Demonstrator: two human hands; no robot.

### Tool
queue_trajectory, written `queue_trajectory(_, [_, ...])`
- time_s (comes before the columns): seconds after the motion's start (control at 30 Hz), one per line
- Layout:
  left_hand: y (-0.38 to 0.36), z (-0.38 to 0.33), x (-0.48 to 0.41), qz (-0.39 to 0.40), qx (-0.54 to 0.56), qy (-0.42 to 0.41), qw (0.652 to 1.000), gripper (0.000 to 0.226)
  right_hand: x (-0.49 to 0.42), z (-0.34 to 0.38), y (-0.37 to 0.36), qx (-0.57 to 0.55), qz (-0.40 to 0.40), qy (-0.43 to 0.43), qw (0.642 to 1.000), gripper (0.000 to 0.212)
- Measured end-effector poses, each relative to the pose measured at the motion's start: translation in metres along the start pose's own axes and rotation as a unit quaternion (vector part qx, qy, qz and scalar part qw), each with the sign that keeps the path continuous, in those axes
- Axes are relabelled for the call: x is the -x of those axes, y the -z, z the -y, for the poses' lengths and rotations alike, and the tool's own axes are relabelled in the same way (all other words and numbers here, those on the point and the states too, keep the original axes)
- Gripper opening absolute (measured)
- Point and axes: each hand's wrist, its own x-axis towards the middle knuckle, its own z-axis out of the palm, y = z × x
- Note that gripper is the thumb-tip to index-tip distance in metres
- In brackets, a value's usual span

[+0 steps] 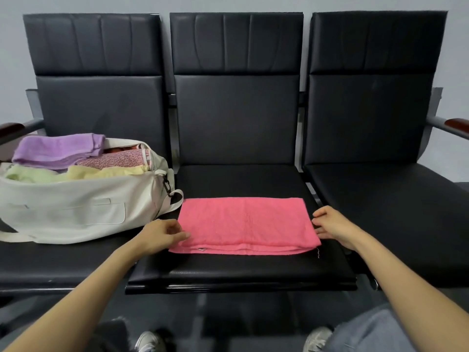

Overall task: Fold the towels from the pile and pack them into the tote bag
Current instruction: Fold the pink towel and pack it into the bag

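A pink towel [243, 224], folded into a flat rectangle, lies on the front of the middle seat [238, 179]. My left hand [162, 233] is at its left edge, the thumb lying on the fabric and the fingers curled over the edge in a pinch. My right hand [330, 224] is at the right edge, its loosely curved fingertips and thumb touching the fabric. A white tote bag [76, 209] stands open on the left seat, holding folded purple [55, 151], patterned pink [116, 158], pale green [28, 174] and pale yellow [101, 171] towels.
Three black padded seats stand joined in a row against a grey wall, with wooden-tipped armrests at the far left [10, 128] and far right [456, 123]. The right seat [380, 194] holds nothing. My shoes and a trouser leg show below the seat edge.
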Motion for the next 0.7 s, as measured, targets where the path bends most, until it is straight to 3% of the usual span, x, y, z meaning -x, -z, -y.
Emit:
queue_trajectory(0.17, [-0.018, -0.018, -0.012, -0.048, -0.027, -0.102, 0.993, 0.013, -0.006, 0.004, -0.013, 0.135, 0.039, -0.057, 0.988, 0.029])
queue_trajectory(0.27, [-0.026, -0.032, -0.017, -0.026, -0.043, -0.126, 0.991, 0.015, -0.005, 0.012, -0.018, 0.095, 0.048, -0.06, 0.993, 0.032])
queue_trajectory(0.43, [-0.031, -0.034, -0.024, 0.01, -0.051, -0.107, 0.993, 0.017, 0.002, 0.024, -0.01, -0.015, 0.012, 0.01, 1.0, 0.032])
queue_trajectory(0.53, [-0.03, -0.035, -0.026, 0.014, -0.05, -0.102, 0.993, 0.016, 0.008, 0.022, -0.002, 0.145, 0.017, -0.009, 0.989, 0.043])
queue_trajectory(0.6, [-0.028, -0.036, -0.025, 0.022, -0.045, -0.092, 0.994, 0.017, 0.012, 0.022, 0.0, 0.287, 0.005, -0.051, 0.957, 0.036])
queue_trajectory(0.7, [-0.025, -0.032, -0.028, 0.025, 0.011, -0.038, 0.999, 0.022, 0.015, 0.022, 0.0, 0.339, -0.003, -0.05, 0.939, 0.029])
